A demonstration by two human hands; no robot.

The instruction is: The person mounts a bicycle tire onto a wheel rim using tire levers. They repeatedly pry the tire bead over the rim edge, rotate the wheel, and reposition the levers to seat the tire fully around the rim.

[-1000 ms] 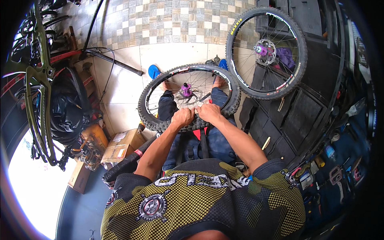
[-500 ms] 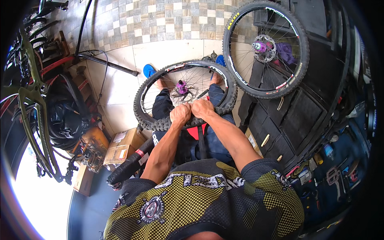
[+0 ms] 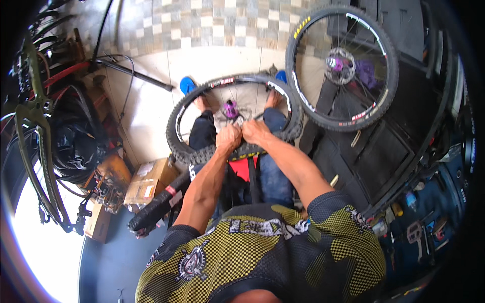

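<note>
Between my legs a bicycle wheel leans toward me, with a black knobby tyre (image 3: 194, 155), a dark rim and a purple hub (image 3: 231, 109). My left hand (image 3: 229, 138) is closed on the near side of the tyre. Right beside it my right hand (image 3: 255, 132) closes over the same stretch, knuckles up. The two hands almost touch. My fingertips are hidden, so any small tool under them cannot be made out. Yellow marking shows on the tyre's sidewall below my right hand.
A second wheel (image 3: 389, 93) with a brake disc stands at right against black panels. Hand tools (image 3: 415, 236) lie at lower right. To the left are a green bike frame (image 3: 38, 113), a cardboard box (image 3: 151, 182) and a black stand leg (image 3: 144, 77).
The view has shifted slightly. The held wheel is tipped a little differently, and yellow marking now shows below my right hand. Both hands stay closed on the tyre's near side.
</note>
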